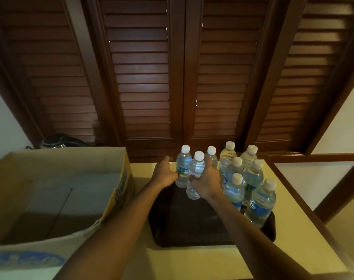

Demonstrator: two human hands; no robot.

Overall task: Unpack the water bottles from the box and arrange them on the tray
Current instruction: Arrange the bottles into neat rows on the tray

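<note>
A dark tray (184, 225) lies on a pale yellow table. Several clear water bottles with white caps (235, 190) stand along its right side and far edge. My right hand (207, 181) grips one bottle (196, 168) at the far middle of the tray, with another bottle (211, 155) just behind its fingers. My left hand (165, 173) is beside the leftmost bottle (183, 165), fingers loosely curled and touching its side. The open cardboard box (56, 199) sits to the left; I see no bottles inside it.
Dark wooden louvred shutters (172, 77) rise right behind the table. A dark rounded object (60, 141) sits behind the box. The table's right edge (297, 201) runs close to the tray. The near half of the tray holds nothing.
</note>
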